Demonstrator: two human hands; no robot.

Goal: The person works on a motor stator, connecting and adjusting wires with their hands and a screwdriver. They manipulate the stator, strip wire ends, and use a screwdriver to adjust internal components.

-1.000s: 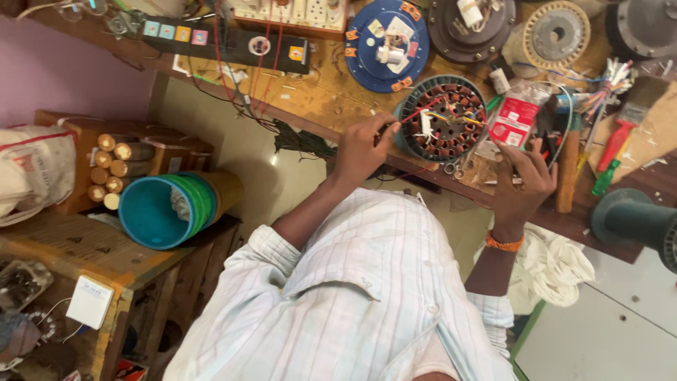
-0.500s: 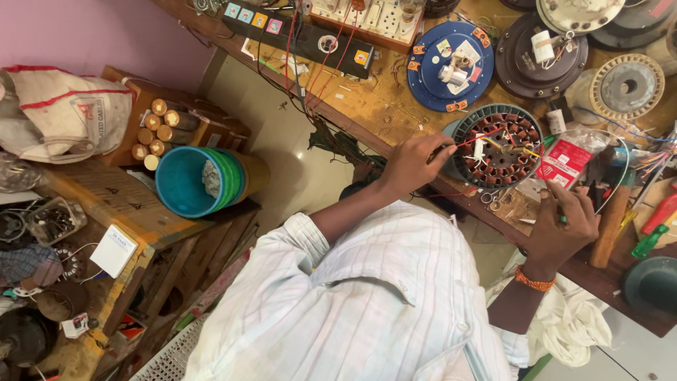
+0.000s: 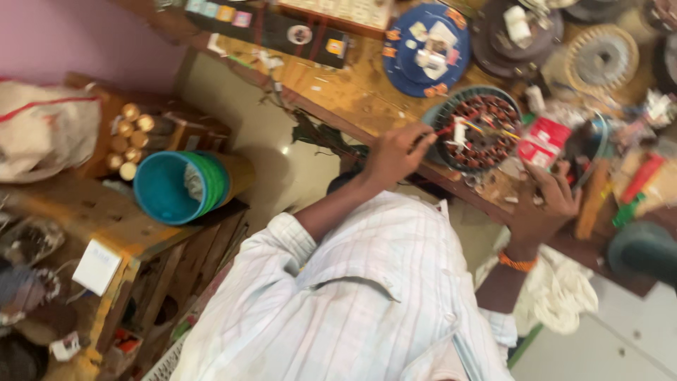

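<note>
At a cluttered wooden counter (image 3: 338, 88), the left hand (image 3: 395, 152) is pinching a thin red wire (image 3: 443, 131) pointing toward the round copper-wound stator (image 3: 478, 130), while the right hand (image 3: 546, 208) is resting half-curled, fingers loose, beside it.

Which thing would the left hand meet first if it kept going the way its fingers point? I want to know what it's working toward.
Most likely the round wound motor stator: the left hand points at its near rim, a thin red-tipped tool between them. Depth is unclear.
</note>
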